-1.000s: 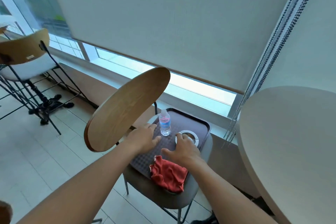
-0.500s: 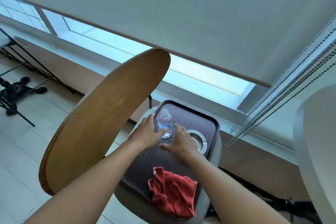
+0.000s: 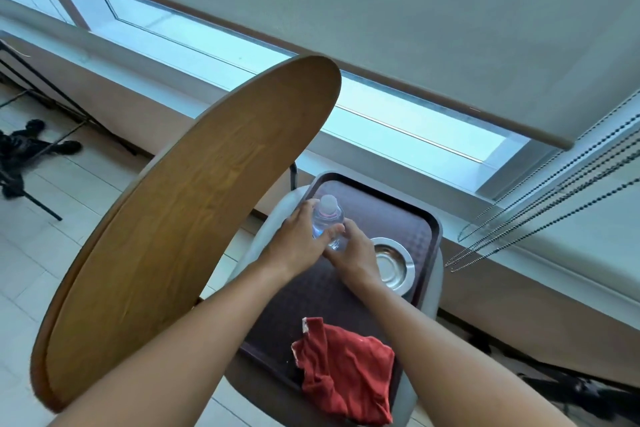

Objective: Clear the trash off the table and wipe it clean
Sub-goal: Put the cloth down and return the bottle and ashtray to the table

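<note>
Head view only: a dark tray (image 3: 420, 229) is seen resting on a grey chair seat (image 3: 434, 291), beside the tilted wooden backrest (image 3: 180, 229). A clear bottle (image 3: 327, 218) with a pale cap is stood upright at the tray's far left and is gripped from both sides: left hand (image 3: 296, 243) wrapped round its left side, fingers curled onto it; right hand (image 3: 353, 250) pressed on the lower right, thumb laid over the front. Two-handed hold is judged as a steadying grip before the bottle is lifted off. Bottle looks small and transparent, with a faint pink band under the cap; liquid level cannot be told. A round metal dish (image 3: 393, 262) is set just right of the right hand. A crumpled red cloth (image 3: 346, 371) is left at the tray's near edge, probably staged for wiping, untouched.
</note>
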